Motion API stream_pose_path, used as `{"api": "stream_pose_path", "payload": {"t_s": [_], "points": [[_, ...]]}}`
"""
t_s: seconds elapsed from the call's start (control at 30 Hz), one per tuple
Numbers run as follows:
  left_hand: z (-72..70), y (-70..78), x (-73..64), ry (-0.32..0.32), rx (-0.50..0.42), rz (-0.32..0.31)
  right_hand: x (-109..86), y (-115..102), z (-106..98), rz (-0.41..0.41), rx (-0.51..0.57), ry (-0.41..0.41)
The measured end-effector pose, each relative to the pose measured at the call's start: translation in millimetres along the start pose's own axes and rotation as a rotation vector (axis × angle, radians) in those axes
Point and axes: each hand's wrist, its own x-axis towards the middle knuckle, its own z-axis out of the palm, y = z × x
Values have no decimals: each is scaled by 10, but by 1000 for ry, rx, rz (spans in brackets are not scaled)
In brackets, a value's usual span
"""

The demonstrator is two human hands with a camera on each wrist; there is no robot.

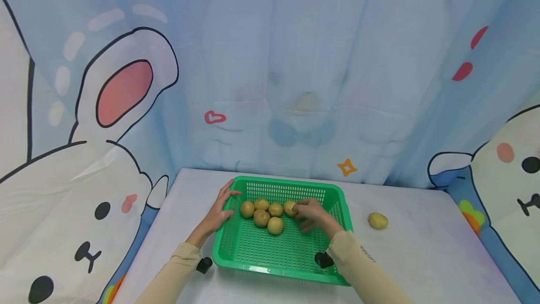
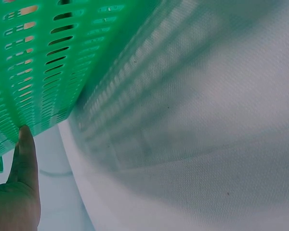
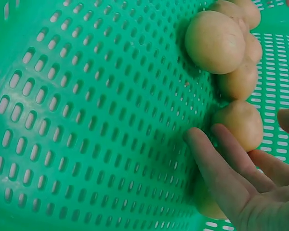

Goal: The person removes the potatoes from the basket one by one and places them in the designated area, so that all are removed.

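A green plastic basket (image 1: 282, 273) with slotted walls holds several yellow potatoes (image 1: 261, 218), grouped toward its back left. My left hand (image 1: 218, 210) grips the basket's left rim, thumb and one finger over the edge. In the left wrist view, straight fingers (image 2: 27, 159) lie against the outer wall. Inside the basket is my right hand (image 1: 312, 212), its extended fingers touching a potato (image 3: 241, 126) at the right end of the group. Another potato (image 3: 209, 199) shows partly behind those fingers in the right wrist view; the hand hides it in the head view.
A single potato (image 1: 378, 220) lies on the white tabletop (image 1: 413, 247), right of the basket. Behind the table hangs a blue cartoon curtain (image 1: 270, 83), and a rabbit print (image 1: 84, 201) covers the left side.
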Motion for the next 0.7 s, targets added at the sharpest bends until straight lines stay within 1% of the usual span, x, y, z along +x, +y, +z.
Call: {"api": "stream_pose_path", "payload": {"t_s": [0.07, 0.17, 0.27, 0.4, 0.47, 0.57, 0.7], "points": [[5, -3, 2, 0, -4, 0, -4, 11, 0, 11, -6, 9], [8, -11, 3, 6, -8, 2, -20, 1, -6, 31, -12, 49], [5, -22, 6, 15, -10, -6, -32, -25, -1, 32, -27, 71], [1, -36, 17, 10, -10, -17, -48, -59, 50, 3, -58, 53], [0, -38, 19, 3, -7, -12, -55, -69, 90, -7, -74, 39], [0, -32, 14, -3, -3, 0, -61, -61, 154, -8, -106, 28], [0, -19, 5, 3, -6, 5, -51, -13, 225, -9, -137, 8]]}}
